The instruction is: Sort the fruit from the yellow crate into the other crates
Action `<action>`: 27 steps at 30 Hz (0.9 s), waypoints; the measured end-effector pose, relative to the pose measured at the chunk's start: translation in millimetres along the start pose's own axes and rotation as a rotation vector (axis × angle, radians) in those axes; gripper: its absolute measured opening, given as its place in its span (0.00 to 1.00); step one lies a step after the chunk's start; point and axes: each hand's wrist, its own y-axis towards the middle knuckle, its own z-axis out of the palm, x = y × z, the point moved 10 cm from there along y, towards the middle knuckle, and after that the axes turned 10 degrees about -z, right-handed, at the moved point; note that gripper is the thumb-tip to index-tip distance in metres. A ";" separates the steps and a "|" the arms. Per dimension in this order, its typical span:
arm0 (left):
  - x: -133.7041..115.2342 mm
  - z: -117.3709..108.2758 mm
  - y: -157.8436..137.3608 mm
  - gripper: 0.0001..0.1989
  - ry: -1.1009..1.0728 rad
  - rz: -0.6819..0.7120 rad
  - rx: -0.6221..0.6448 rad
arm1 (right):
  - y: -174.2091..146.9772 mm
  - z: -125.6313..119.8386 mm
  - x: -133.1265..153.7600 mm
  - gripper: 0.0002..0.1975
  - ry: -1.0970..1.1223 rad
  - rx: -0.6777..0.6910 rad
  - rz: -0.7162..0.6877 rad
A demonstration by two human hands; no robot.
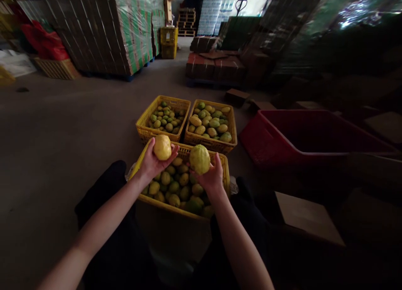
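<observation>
My left hand (151, 163) holds a round, smooth-looking yellow fruit (162, 147) above the near yellow crate. In my right hand (213, 177) rests a larger yellow-green fruit (199, 159) with a bumpy, ribbed skin, much like a guava. Both hands are cupped around their fruit from below and the side, at about the same height and a short way apart. Beneath them, the near crate (180, 210) is filled with several green and yellow fruits (174, 200). My forearms hide part of its near side.
Beyond the near crate stand a left yellow crate (146, 130) and a right yellow crate (207, 142), both holding similar fruits. A large red bin (264, 143) lies to the right, near a cardboard piece (307, 216). Wrapped stacks (135, 30) and bundled cardboard (216, 68) stand farther back.
</observation>
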 end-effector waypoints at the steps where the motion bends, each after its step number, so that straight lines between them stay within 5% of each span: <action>1: 4.1 2.1 -0.3 0.26 0.015 -0.032 0.015 | -1.1 3.6 0.8 0.15 0.011 0.023 0.005; 9: 28.6 6.8 1.4 0.23 0.123 -0.157 0.037 | 5.5 5.9 15.1 0.12 0.039 0.030 -0.203; 13: 26.5 -0.4 3.4 0.22 0.105 -0.110 0.001 | 7.5 1.7 10.9 0.11 0.017 0.022 -0.192; 17: 39.0 2.1 2.6 0.24 0.021 -0.213 0.064 | 5.4 -10.7 0.7 0.12 0.016 -0.072 -0.120; 22: 43.5 -2.3 3.8 0.26 -0.019 -0.268 0.056 | 3.0 -1.6 -5.6 0.24 0.028 0.000 -0.056; 27: 35.1 -7.7 15.8 0.20 0.183 -0.184 0.028 | 2.2 -0.5 -3.9 0.19 -0.043 -0.013 -0.074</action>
